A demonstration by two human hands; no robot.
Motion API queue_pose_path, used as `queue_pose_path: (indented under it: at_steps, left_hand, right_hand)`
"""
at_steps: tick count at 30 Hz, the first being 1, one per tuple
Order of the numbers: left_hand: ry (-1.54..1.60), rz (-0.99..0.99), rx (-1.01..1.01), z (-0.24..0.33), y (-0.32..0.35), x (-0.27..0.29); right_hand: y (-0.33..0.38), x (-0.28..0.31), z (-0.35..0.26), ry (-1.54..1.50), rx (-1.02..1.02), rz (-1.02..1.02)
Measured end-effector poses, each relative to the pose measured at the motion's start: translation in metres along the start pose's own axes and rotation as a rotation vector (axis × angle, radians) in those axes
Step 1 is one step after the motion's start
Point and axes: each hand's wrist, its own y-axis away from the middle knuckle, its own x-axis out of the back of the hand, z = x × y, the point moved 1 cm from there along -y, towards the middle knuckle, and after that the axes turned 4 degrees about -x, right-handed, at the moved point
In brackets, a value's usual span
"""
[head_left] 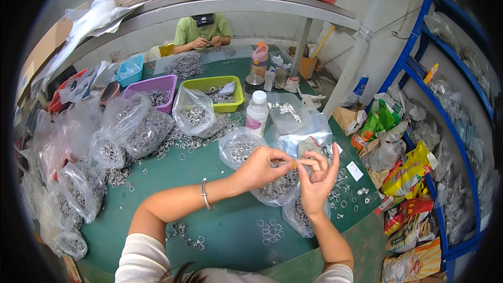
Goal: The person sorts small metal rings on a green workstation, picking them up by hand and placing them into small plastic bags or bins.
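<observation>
Above the front of the green table, my left hand (262, 167) and my right hand (318, 177) meet fingertip to fingertip. Pinched between them is a small orange-brown piece (294, 164), too small to tell its kind. Two fingers of my right hand stretch upward, away from the pinch. Below my hands lies an open clear bag of metal rings (277, 189), with another bag of rings (299, 219) beside my right wrist. A further bag of rings (241, 148) stands just beyond my left hand. Loose rings (270, 231) lie between my forearms.
Bags of rings (84, 191) crowd the left side. A purple basket (166, 81), a green basket (242, 94) and a white bottle (257, 114) stand farther back. Across the table a person in a green shirt (183, 30) works. A blue rack (401, 65) stands right.
</observation>
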Motion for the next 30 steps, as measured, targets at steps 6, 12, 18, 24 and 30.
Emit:
queue_pose_path:
  at_steps: [6, 12, 18, 24, 30]
  left_hand:
    - [-0.111, 0.057, 0.043, -0.012, 0.006, 0.009]
    - [0.068, 0.174, 0.295, -0.041, 0.016, 0.042]
    - [0.145, 0.243, 0.383, -0.036, 0.041, 0.065]
    - [0.322, 0.339, 0.364, -0.028, 0.065, 0.072]
    - [0.551, 0.554, 0.216, 0.011, 0.107, 0.068]
  right_hand:
    - [-0.024, 0.007, 0.023, -0.092, -0.104, -0.022]
    - [-0.108, 0.0, 0.102, 0.052, -0.057, 0.032]
    - [-0.201, 0.01, 0.185, 0.672, -0.263, 0.06]
    - [-0.189, 0.001, 0.142, 0.077, -0.539, -0.05]
    - [-0.033, -0.064, -0.015, -1.041, -0.826, -0.563]
